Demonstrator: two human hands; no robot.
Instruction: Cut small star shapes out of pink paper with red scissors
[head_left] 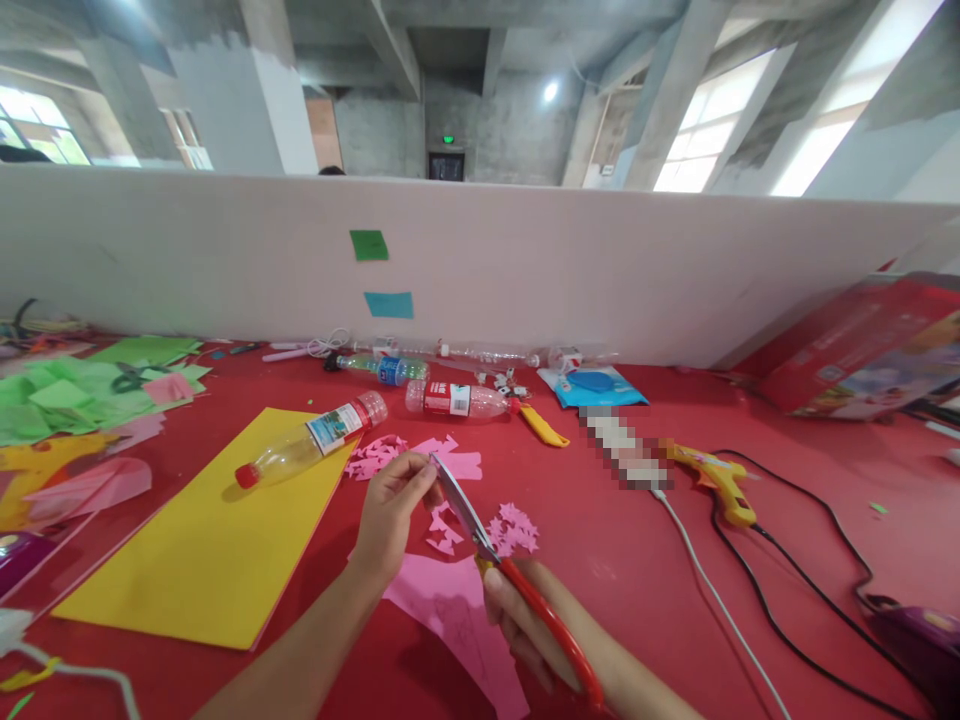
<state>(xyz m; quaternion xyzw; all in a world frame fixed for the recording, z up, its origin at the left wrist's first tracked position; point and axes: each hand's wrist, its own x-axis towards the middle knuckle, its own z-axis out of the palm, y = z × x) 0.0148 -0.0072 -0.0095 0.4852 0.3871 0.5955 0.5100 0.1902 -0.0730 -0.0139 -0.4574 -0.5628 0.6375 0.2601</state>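
My right hand [525,620] is closed round the red handles of a pair of scissors [487,545], whose blades point up and left. My left hand [394,510] is closed in a pinch at the blade tips, on something too small to make out. A sheet of pink paper [465,620] lies on the red table [615,560] under both hands. Small pink cut-out shapes [514,530] lie just beyond the scissors, and more pink scraps [375,455] are farther back.
A yellow sheet [210,540] with an empty plastic bottle [311,440] on it lies to the left. Green paper [67,395] is piled far left. More bottles [457,400], a yellow glue gun [716,480] with cables, and a red box [855,350] lie behind and right, before a white partition [480,270].
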